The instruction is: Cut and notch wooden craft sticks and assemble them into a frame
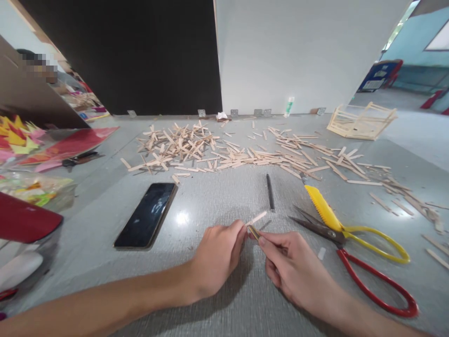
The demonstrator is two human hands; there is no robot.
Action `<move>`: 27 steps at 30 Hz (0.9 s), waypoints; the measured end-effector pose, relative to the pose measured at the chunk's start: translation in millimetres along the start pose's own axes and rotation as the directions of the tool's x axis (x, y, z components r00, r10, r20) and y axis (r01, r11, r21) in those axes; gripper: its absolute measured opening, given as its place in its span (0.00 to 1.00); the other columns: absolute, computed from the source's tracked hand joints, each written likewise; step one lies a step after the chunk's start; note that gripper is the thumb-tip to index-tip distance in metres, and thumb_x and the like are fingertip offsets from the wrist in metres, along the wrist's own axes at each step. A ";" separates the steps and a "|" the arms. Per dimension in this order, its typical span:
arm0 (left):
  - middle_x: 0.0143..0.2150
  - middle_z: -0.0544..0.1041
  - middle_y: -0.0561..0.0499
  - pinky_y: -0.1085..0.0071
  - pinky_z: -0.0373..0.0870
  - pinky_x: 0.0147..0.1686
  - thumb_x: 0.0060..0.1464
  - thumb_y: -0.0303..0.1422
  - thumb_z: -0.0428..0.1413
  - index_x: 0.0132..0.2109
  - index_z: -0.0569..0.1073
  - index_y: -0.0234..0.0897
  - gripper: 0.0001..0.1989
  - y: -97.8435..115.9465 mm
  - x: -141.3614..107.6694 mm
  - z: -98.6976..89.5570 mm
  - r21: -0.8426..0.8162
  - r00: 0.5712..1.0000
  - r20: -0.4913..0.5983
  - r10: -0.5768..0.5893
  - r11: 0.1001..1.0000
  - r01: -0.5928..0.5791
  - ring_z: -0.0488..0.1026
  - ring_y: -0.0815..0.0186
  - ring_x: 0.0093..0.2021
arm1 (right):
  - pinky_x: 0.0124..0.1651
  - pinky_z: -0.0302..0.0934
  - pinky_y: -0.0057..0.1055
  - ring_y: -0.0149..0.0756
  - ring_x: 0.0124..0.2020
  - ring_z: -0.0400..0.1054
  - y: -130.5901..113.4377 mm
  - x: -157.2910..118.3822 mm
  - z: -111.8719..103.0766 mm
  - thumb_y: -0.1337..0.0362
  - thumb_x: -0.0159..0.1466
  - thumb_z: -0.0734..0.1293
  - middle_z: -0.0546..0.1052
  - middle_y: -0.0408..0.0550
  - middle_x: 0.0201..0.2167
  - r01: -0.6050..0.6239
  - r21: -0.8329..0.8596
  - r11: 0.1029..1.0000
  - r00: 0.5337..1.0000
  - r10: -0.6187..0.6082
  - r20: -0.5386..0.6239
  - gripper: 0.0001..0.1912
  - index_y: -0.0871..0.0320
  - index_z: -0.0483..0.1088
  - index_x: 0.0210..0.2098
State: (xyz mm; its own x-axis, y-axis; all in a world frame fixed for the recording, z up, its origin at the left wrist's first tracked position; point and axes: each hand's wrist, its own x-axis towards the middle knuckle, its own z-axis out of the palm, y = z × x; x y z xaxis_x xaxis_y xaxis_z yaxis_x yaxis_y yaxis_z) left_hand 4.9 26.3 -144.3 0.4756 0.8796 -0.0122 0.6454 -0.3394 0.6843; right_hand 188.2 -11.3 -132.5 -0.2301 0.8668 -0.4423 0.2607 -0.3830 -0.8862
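Observation:
My left hand (221, 250) is closed on a wooden craft stick (257, 218), whose pale end points up and to the right. Close beside it, my right hand (293, 269) pinches a small thin dark-and-yellowish strip (254, 231); its exact kind I cannot make out. The tip of this strip meets or nearly meets the left fingertips. Just beyond both hands lies a slim black pen-like rod (270, 193). To the right are scissors (335, 234) with one yellow and one red handle, blades apart. A yellow-handled saw-edged cutter (324, 207) lies against them.
Loose craft sticks (245, 157) spread across the table's back and right. A phone (145, 216) lies at left, near a red cylindrical object (28, 213) and colored paper (70, 145). A stick frame (363, 121) stands back right. Black and white panels (301, 51) rise behind.

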 end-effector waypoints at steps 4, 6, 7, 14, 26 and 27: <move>0.23 0.59 0.59 0.69 0.49 0.28 0.70 0.35 0.39 0.32 0.57 0.41 0.15 -0.6 -0.5 0.3 -0.038 1.000 -0.009 0.012 0.999 -0.012 0.51 0.69 0.22 | 0.13 0.41 0.20 0.22 0.10 0.48 -2.7 -0.6 -0.4 0.52 0.74 0.58 0.60 0.33 0.12 -0.027 0.008 1.000 1.000 0.027 0.006 0.20 0.55 0.66 0.30; 0.23 0.60 0.59 0.70 0.49 0.27 0.71 0.36 0.40 0.32 0.58 0.40 0.16 -1.9 -0.6 0.4 -0.064 1.000 -0.021 0.011 0.998 -0.013 0.52 0.70 0.22 | 0.13 0.40 0.21 0.22 0.10 0.47 -4.1 -0.3 -0.2 0.53 0.74 0.58 0.59 0.33 0.13 -0.010 0.017 1.000 1.000 0.010 0.000 0.19 0.55 0.66 0.30; 0.23 0.61 0.59 0.71 0.50 0.27 0.72 0.36 0.40 0.32 0.59 0.40 0.17 -2.8 -0.8 0.5 -0.079 1.000 -0.027 0.011 0.997 -0.013 0.53 0.70 0.22 | 0.14 0.39 0.21 0.22 0.11 0.46 -4.5 -0.3 -0.1 0.53 0.74 0.58 0.58 0.32 0.13 0.007 0.018 1.000 1.000 -0.006 -0.010 0.19 0.55 0.65 0.29; 0.21 0.63 0.59 0.74 0.56 0.26 0.73 0.39 0.40 0.34 0.64 0.39 0.18 -8.3 -1.7 -1.1 -0.185 0.993 -0.112 -0.021 0.983 0.000 0.59 0.70 0.21 | 0.16 0.36 0.22 0.24 0.16 0.41 -10.4 -8.5 -18.2 0.50 0.72 0.60 0.51 0.31 0.17 -0.021 0.058 0.998 0.992 0.028 -0.121 0.18 0.57 0.69 0.35; 0.20 0.65 0.60 0.73 0.59 0.27 0.74 0.40 0.41 0.38 0.68 0.39 0.18 -9.3 0.6 1.9 -0.217 0.998 -0.045 0.047 0.974 -0.056 0.63 0.70 0.20 | 0.20 0.47 0.25 0.27 0.17 0.51 -8.3 -12.1 -5.3 0.50 0.74 0.58 0.60 0.34 0.15 0.110 -0.168 0.980 0.989 -0.125 -0.082 0.22 0.59 0.73 0.36; 0.21 0.65 0.59 0.73 0.60 0.27 0.74 0.40 0.41 0.38 0.68 0.39 0.18 -9.5 0.4 1.8 -0.214 0.998 -0.043 0.051 0.975 -0.059 0.63 0.70 0.21 | 0.21 0.47 0.25 0.27 0.17 0.51 -6.4 -11.2 -4.2 0.51 0.74 0.58 0.60 0.34 0.15 0.116 -0.167 0.979 0.987 -0.132 -0.090 0.21 0.59 0.74 0.38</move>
State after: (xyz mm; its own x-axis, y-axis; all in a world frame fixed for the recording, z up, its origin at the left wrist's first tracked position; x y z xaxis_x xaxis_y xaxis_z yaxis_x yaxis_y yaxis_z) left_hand 0.1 29.3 -152.1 0.4820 0.8745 0.0537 0.4734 -0.3115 0.8239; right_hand 193.1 -17.2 -121.2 -0.1777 0.9350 -0.3070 0.3852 -0.2210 -0.8960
